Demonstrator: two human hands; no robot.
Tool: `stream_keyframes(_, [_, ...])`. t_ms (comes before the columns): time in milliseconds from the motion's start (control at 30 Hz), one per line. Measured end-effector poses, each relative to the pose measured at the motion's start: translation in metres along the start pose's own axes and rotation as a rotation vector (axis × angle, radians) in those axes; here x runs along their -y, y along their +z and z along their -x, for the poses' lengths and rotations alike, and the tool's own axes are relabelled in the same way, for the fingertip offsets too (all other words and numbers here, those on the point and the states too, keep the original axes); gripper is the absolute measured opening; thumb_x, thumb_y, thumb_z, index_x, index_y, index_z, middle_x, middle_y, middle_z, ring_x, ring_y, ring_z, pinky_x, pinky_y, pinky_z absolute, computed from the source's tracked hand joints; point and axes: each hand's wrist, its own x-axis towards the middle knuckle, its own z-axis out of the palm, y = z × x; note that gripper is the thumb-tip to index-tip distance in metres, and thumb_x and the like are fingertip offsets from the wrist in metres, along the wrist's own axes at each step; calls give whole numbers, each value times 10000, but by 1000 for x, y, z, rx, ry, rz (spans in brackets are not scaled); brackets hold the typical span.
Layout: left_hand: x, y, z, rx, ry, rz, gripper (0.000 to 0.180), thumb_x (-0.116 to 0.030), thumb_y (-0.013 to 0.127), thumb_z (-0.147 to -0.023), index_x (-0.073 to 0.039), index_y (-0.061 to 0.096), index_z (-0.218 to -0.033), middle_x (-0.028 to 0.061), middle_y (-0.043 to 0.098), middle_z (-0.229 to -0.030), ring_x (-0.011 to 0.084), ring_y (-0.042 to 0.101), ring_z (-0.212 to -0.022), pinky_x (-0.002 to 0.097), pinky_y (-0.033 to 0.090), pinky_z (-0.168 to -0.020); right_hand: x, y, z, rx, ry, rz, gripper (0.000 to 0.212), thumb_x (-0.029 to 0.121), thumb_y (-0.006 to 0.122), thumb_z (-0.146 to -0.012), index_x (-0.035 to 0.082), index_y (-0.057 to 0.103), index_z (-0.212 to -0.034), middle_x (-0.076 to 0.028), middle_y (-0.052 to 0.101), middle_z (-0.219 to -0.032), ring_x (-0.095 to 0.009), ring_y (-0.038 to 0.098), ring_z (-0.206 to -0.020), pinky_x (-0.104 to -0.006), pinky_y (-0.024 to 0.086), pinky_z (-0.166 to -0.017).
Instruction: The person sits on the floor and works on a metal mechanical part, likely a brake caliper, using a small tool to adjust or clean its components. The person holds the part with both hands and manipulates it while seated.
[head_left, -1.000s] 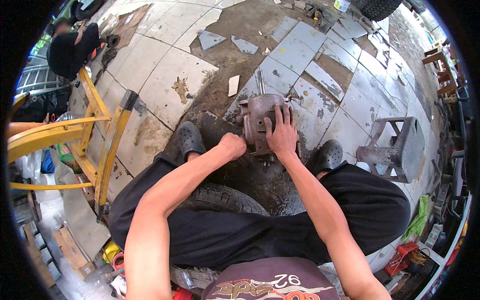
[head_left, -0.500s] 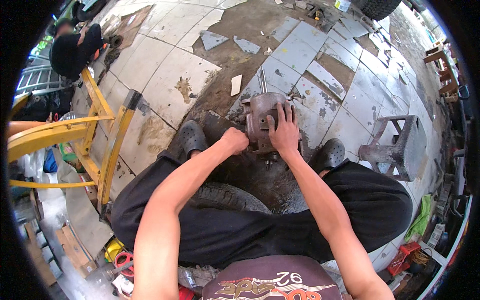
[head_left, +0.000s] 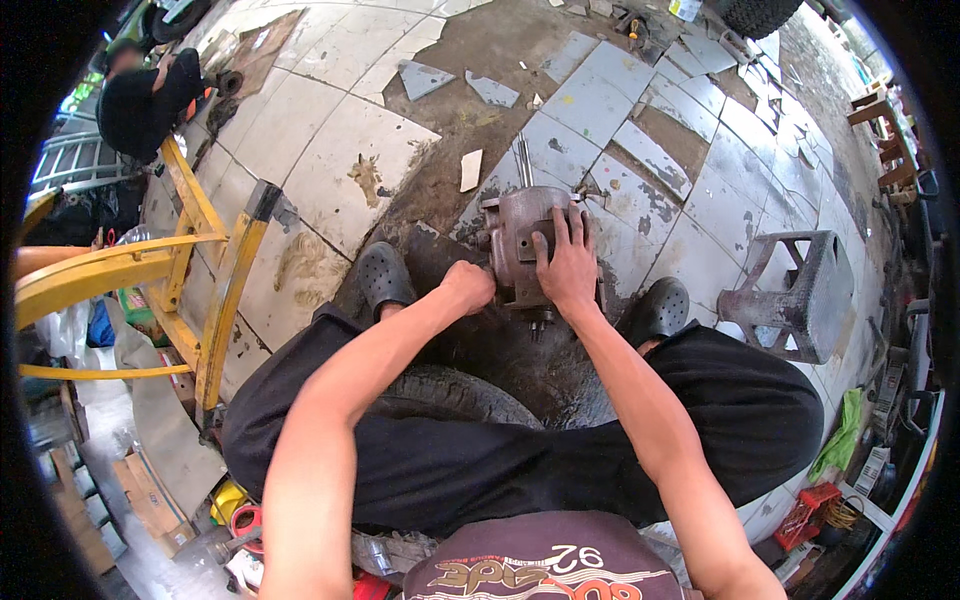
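A brown, grimy metal gearbox (head_left: 512,215) lies on the floor between my feet, a bare steel shaft (head_left: 525,160) sticking out of its far end. A shorter shaft stub (head_left: 538,328) shows at the near end. My right hand (head_left: 568,262) rests on the right part of the housing, fingers stretched out and spread over it. Against the left side of the gearbox, my left hand (head_left: 470,288) is closed in a fist-like grip. Whatever it may hold is hidden by the fingers and the housing.
A yellow metal frame (head_left: 225,310) stands at left, with a person in dark clothes (head_left: 150,105) beyond it. To the right lies a tipped grey stool (head_left: 825,295). A tyre (head_left: 455,395) is under my legs. Broken tiles (head_left: 600,85) cover the floor ahead.
My left hand has shifted very slightly nearer, still closed beside the gearbox. My right hand stays spread on the housing, and the gearbox looks unmoved.
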Motion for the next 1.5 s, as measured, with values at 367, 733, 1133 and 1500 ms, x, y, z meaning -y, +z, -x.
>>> stream_keyframes(367, [-1, 5, -6, -11, -94, 41, 257, -140, 592, -828, 9, 652, -1029, 152, 720, -964, 302, 710, -888, 419, 557, -710, 3, -4, -1, -15, -21, -42, 537, 344, 535, -964, 62, 436, -1410, -210, 376, -1479, -445, 329, -1359, -504, 319, -1110])
stream_keyframes(733, [2, 9, -2, -77, 1, 22, 220, -132, 606, -811, -6, 683, -973, 149, 721, -953, 296, 711, -882, 426, 555, -699, 2, -2, -2, 18, -15, -13, 548, 367, 502, -977, 65, 416, -1425, -206, 360, -1488, -437, 305, -1376, -503, 316, -1113])
stream_keyframes(1133, [2, 2, -1, -14, -6, 16, 152, -125, 636, -783, -67, 737, -882, 121, 732, -950, 284, 711, -899, 414, 555, -723, 3, -3, -1, 24, -10, 10, 564, 367, 521, -967, 64, 409, -1429, -207, 363, -1485, -440, 314, -1363, -503, 320, -1109])
stream_keyframes(1500, [5, 9, -9, -45, -107, 117, 164, -118, 649, -776, -60, 743, -898, 124, 728, -990, 295, 702, -942, 416, 559, -752, 6, -3, 1, 13, -26, 29, 548, 356, 510, -974, 47, 419, -1417, -218, 370, -1478, -444, 331, -1348, -496, 329, -1100])
